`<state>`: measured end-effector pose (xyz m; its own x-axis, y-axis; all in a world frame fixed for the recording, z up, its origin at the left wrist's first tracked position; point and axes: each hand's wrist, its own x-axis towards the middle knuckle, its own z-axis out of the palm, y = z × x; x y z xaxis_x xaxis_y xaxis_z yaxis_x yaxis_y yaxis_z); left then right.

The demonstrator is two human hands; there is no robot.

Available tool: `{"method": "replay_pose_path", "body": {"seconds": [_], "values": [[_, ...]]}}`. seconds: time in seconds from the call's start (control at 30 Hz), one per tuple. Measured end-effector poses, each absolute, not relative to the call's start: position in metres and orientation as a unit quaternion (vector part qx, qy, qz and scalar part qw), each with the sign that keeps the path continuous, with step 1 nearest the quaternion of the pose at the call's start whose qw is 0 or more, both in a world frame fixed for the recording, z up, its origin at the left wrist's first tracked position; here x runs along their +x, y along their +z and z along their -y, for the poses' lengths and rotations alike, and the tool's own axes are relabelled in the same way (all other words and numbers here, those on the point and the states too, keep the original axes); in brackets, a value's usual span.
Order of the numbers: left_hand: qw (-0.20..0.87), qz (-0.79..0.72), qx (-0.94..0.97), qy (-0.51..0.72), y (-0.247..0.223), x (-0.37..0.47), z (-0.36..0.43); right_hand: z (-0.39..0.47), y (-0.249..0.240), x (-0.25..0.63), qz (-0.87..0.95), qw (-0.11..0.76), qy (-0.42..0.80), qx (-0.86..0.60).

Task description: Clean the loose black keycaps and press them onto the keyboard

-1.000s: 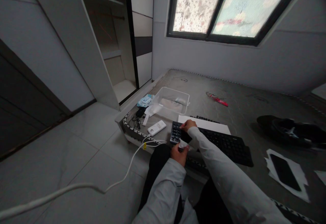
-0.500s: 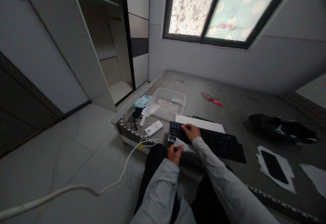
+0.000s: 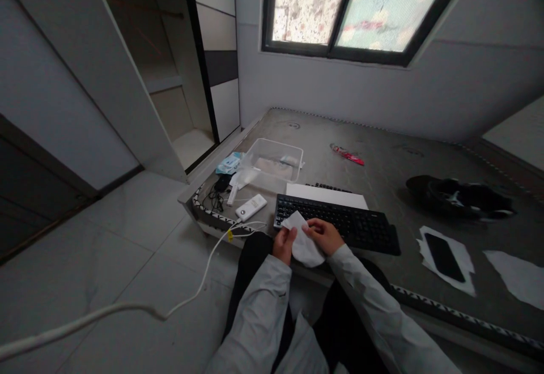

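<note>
A white tissue [image 3: 304, 247] is stretched between my two hands, over the front edge of a black keyboard [image 3: 365, 229]. My left hand [image 3: 284, 243] pinches its left side between thumb and fingers. On the other side, my right hand [image 3: 326, 236] grips the tissue's upper right edge. The tissue covers some keys at the keyboard's left part. Behind the keyboard lies a flat white board or box [image 3: 325, 195], with part of a second dark keyboard [image 3: 335, 187] showing past it.
Left of the keyboard are a white device [image 3: 251, 207] with a cable, a clear plastic bin [image 3: 272, 164] and a blue packet [image 3: 229, 162]. A phone [image 3: 444, 256] on white paper, a black shoe [image 3: 459, 198] and a red item [image 3: 348, 154] lie on the mattress [image 3: 382, 158].
My right hand has left the keyboard keys, moved back toward me and taken hold of the tissue. The tissue is now spread wider between both hands. The view has shifted slightly.
</note>
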<state>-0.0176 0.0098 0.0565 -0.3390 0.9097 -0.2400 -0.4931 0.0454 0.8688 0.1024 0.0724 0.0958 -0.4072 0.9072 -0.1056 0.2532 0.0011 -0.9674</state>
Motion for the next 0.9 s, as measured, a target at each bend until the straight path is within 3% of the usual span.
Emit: {"method": "replay_pose_path", "body": {"seconds": [0.23,0.5,0.7,0.9], "values": [[0.527,-0.499,0.209,0.655,0.042,-0.021,-0.013,-0.077,0.089,0.119,0.655,0.28,0.514,-0.478],[0.528,-0.537,0.193,0.629,0.045,-0.026,-0.015,-0.158,0.103,0.156,0.737,0.271,0.303,-0.539],[0.569,-0.526,0.181,0.606,0.057,-0.025,-0.025,-0.254,0.106,0.163,0.774,0.184,0.155,-0.586],[0.594,-0.538,0.182,0.57,0.061,-0.02,-0.035,-0.341,0.071,0.154,0.778,0.049,0.077,-0.622]]}}
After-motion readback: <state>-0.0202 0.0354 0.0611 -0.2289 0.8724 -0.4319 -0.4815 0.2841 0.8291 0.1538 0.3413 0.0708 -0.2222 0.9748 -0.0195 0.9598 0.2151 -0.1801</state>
